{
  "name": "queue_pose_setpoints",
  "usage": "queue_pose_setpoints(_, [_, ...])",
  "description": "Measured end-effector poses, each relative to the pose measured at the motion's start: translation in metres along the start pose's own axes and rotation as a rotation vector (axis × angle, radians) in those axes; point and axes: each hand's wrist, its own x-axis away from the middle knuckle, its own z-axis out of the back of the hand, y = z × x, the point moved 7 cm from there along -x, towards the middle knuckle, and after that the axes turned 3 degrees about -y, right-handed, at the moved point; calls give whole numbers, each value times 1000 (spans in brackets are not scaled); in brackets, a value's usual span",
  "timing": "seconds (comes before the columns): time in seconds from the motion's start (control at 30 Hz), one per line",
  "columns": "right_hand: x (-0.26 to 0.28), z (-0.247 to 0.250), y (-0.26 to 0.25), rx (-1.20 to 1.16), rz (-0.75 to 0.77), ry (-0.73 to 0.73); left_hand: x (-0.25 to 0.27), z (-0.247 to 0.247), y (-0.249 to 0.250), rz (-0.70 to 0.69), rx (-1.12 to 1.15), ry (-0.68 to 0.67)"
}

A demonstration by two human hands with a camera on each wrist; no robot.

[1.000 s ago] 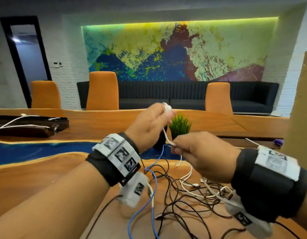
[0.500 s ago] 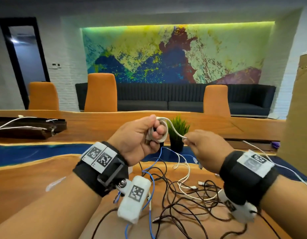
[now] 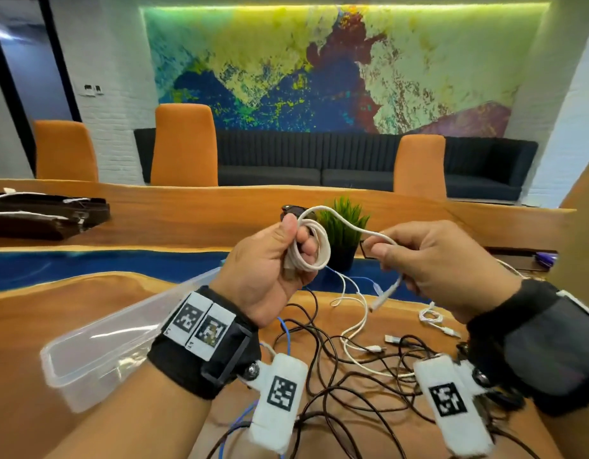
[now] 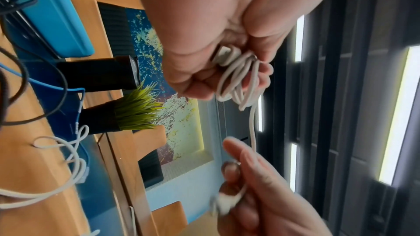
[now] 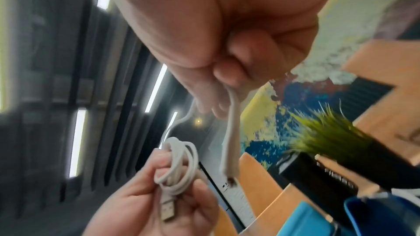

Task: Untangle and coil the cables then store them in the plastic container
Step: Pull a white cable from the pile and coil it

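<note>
The left hand gripped the nearly wound thick white USB cable; the right hand pinched its short tail. Below both grips, dark tangled cables waited; the clear plastic container held nothing visible.

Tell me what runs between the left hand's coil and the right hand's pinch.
One free stretch of the white cable arcs from the coil in the left hand to the right hand; nothing else lies between, in the head view.
</note>
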Motion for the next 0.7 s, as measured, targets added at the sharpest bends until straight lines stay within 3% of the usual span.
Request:
queue_pose_setpoints(0.13, [4,-31,13,-329,-92,-164,-2,0,-20,11,-120,-6])
queue_pose_setpoints(0.23, [5,-47,8,-360,2,-252,-3,-5,-32,25,-174,-98])
queue_pose_setpoints(0.3, [4,-48,6,-343,97,-220,-4,-8,-36,26,-216,-169])
queue_pose_setpoints(0.43, [2,-40,19,-347,119,-107,-8,-9,-36,-6,-330,-200])
queue_pose_setpoints(0.5, [3,-39,21,-288,140,-72,-10,-12,-31,-81,-526,-176])
queue_pose_setpoints(0.63, [5,-33,18,-118,179,9,-1,-26,-15,-348,-1125,-75])
queue_pose_setpoints(0.7, [6,-29,19,-52,181,37,6,-35,-11,-436,-1254,-49])
